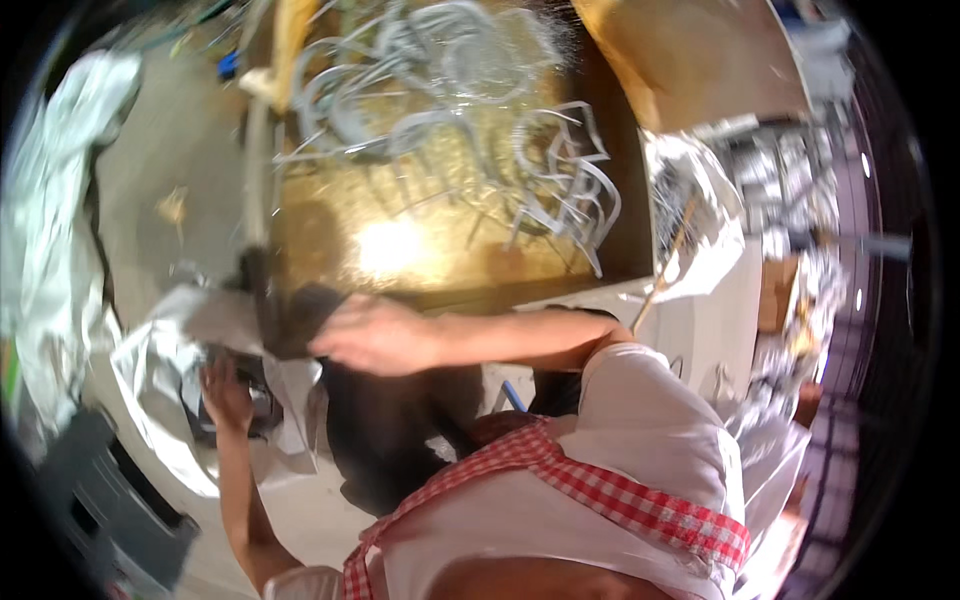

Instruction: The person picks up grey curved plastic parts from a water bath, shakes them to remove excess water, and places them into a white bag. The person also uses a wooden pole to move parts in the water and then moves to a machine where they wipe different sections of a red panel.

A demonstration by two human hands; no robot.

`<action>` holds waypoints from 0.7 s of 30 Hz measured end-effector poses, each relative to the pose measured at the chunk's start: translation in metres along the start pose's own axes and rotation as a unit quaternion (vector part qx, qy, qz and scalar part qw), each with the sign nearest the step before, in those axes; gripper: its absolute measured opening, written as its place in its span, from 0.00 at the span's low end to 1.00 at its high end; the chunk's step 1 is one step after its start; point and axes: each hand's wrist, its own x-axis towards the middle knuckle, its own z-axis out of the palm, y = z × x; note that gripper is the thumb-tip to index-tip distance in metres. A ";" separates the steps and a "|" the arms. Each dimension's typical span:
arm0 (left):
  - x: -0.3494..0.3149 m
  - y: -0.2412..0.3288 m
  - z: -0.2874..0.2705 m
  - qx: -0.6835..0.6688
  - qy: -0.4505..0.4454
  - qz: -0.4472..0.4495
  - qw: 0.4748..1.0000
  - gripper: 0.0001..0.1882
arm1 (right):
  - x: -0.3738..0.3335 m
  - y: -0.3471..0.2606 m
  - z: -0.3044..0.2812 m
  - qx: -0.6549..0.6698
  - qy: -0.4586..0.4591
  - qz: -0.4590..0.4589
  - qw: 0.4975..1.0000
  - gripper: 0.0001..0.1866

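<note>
My left hand (228, 395) reaches into a white plastic bag (150, 372) at the lower left, its fingers stretched out over dark objects (262, 400) whose kind I cannot make out. Beside the near left corner of a large brown box (470, 296) is my right hand (375, 335), smeared by motion. A dark blurred shape (310, 308) lies at its fingertips; whether the hand holds it is unclear. Thin, curved pale grey strips (425, 125) lie tangled on the box's shiny golden-brown floor, with another loose cluster (570, 180) towards its right side.
A box flap (700, 60) folds outward at the far right. Next to it stands a white bag (715, 190) with grey scraps and a thin stick (665, 270). Pale sheeting (75, 220) and a dark grey plastic stool-like object (110, 510) are on the left.
</note>
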 end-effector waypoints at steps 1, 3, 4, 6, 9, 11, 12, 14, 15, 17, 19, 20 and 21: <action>0.008 -0.034 -0.034 -0.038 0.008 -0.059 0.997 0.19 | -0.013 0.004 -0.016 0.031 0.060 0.029 0.997 0.11; 0.029 -0.059 -0.104 -0.106 0.147 -0.142 0.973 0.14 | 0.007 0.100 -0.011 0.120 0.100 0.107 0.982 0.12; 0.035 0.010 -0.120 -0.153 0.147 -0.164 0.963 0.14 | -0.063 0.121 -0.038 -0.028 0.127 0.165 0.978 0.14; 0.047 0.049 -0.197 -0.263 0.171 -0.216 0.924 0.15 | -0.116 0.152 -0.044 -0.104 0.019 0.352 0.930 0.18; 0.060 0.115 -0.257 -0.415 0.211 -0.096 0.880 0.15 | -0.175 0.155 -0.067 -0.072 0.058 0.490 0.867 0.23; 0.078 0.200 -0.286 -0.449 0.203 0.024 0.870 0.15 | -0.222 0.184 -0.076 -0.075 0.135 0.432 0.888 0.23; 0.088 0.241 -0.296 -0.459 0.191 0.057 0.866 0.14 | -0.228 0.197 -0.072 0.011 0.245 0.444 0.862 0.23; 0.106 0.308 -0.308 -0.470 0.069 0.145 0.868 0.14 | -0.252 0.232 -0.070 0.074 0.399 0.473 0.782 0.24; 0.117 0.334 -0.309 -0.439 0.018 0.153 0.885 0.15 | -0.262 0.263 -0.062 0.058 0.453 0.491 0.742 0.24; 0.130 0.362 -0.301 -0.419 -0.064 0.132 0.896 0.15 | -0.280 0.310 -0.062 0.082 0.511 0.560 0.646 0.24; 0.146 0.372 -0.265 -0.437 -0.124 0.095 0.886 0.15 | -0.295 0.336 -0.068 0.024 0.561 0.601 0.568 0.27; 0.148 0.363 -0.235 -0.387 -0.113 0.095 0.910 0.15 | -0.294 0.344 -0.071 -0.004 0.544 0.615 0.571 0.28; 0.149 0.357 -0.221 -0.328 -0.118 0.132 0.928 0.15 | -0.296 0.348 -0.073 -0.033 0.523 0.631 0.572 0.30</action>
